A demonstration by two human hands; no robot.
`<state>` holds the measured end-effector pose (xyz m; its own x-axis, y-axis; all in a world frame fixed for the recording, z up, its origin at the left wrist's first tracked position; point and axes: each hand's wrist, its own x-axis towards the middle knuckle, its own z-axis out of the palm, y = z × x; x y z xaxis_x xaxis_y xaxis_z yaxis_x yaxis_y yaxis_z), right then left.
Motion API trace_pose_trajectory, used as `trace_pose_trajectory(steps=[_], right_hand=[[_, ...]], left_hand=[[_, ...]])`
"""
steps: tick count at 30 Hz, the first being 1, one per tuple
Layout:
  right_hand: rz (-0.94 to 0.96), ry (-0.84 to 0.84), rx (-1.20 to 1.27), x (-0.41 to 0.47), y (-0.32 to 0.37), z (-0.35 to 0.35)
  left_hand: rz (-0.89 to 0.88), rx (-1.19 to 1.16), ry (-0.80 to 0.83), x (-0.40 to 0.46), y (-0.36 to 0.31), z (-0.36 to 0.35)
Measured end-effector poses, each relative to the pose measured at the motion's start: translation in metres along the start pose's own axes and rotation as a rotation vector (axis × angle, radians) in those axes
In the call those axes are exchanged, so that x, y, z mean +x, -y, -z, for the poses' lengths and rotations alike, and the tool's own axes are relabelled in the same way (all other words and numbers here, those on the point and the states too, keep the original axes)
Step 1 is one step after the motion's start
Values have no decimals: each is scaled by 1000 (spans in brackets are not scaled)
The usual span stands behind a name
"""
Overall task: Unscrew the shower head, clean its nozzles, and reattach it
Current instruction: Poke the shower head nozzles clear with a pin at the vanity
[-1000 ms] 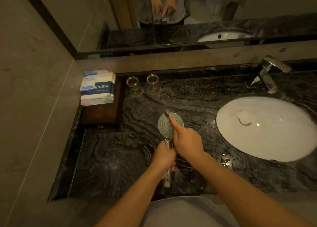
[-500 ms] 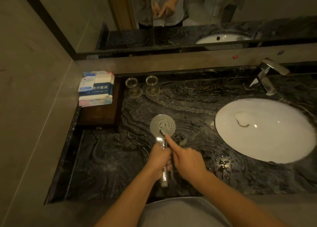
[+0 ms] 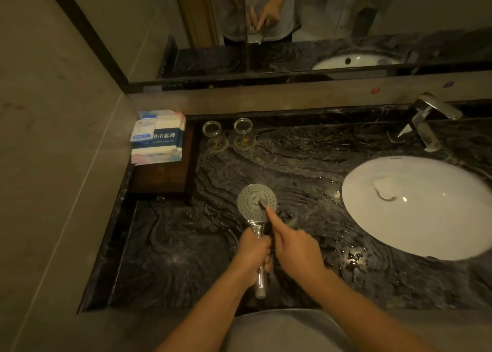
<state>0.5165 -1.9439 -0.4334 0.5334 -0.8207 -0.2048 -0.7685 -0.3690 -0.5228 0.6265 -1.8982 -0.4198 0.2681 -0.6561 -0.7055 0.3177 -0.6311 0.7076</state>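
Left to right: one stack of packets (image 3: 158, 136) on a dark box, two glasses (image 3: 212, 129), then one shower head (image 3: 256, 201) held over the dark worktop (image 3: 170, 245), one white sink (image 3: 415, 205), one tap (image 3: 426, 120). Left hand (image 3: 251, 253) has its grip wrapped round the handle, long axis running from the body away, nozzle face up and just beyond both hands. Right hand (image 3: 295, 248) grips a small dark brush (image 3: 262, 204), forefinger laid along it, tip touching the nozzle face right of centre; right hand is nearer the nozzles, so scrubbing looks underway.
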Motion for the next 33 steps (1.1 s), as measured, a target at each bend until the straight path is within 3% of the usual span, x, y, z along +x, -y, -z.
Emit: trace_pose_trajectory(steps=[5,10,17,22,29,33], right_hand=[[-38,-100,24,42,4,24],[2,-14,86,5,0,3],[-58,-74,111,39,1,15],[1,24,126,1,4,-3],[-55,-116,151,36,2,19],[-21,-12,194,-4,6,-2]], left_hand=[[-17,16,-20,4,-4,-6],[21,-62,-29,6,-8,1],[22,-86,-35,10,-10,-4],[0,-148,-45,13,-10,1],[-12,-149,-19,13,-14,-11],[-40,-66,-27,13,-17,-1]])
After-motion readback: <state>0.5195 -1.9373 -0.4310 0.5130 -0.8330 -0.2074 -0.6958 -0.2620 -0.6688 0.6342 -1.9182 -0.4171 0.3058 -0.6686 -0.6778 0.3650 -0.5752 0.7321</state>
